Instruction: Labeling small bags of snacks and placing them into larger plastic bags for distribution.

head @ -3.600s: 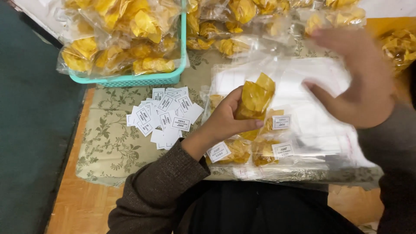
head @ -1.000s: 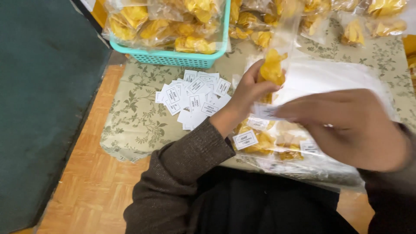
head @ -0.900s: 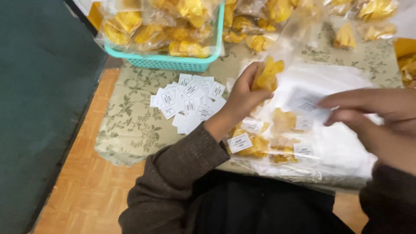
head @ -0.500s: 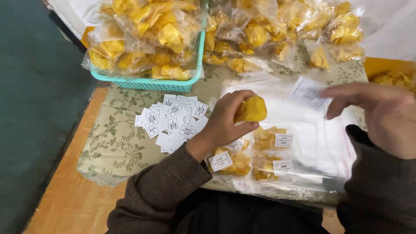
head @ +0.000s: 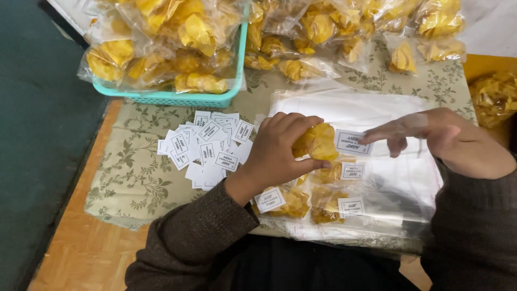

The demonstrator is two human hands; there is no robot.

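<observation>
My left hand (head: 277, 153) grips a clear bag of yellow chips (head: 319, 141) just above the table. My right hand (head: 439, 140) reaches in from the right, and its fingertips press a small white paper label (head: 351, 142) into the open side of that bag. Under the held bag lie three filled bags of chips with labels (head: 318, 196), stacked on a pile of flat empty clear bags (head: 398, 178). A heap of loose white labels (head: 207, 148) lies left of my left hand.
A turquoise plastic basket (head: 177, 98) full of bagged chips stands at the back left. More filled bags (head: 344, 29) lie across the back of the floral tablecloth (head: 129, 178). Another bag of chips (head: 494, 97) sits at the right edge. A dark green floor runs along the left.
My right hand has come down from the upper right with a label and brought it to the bag in my left hand. The left hand has kept hold of the bag.
</observation>
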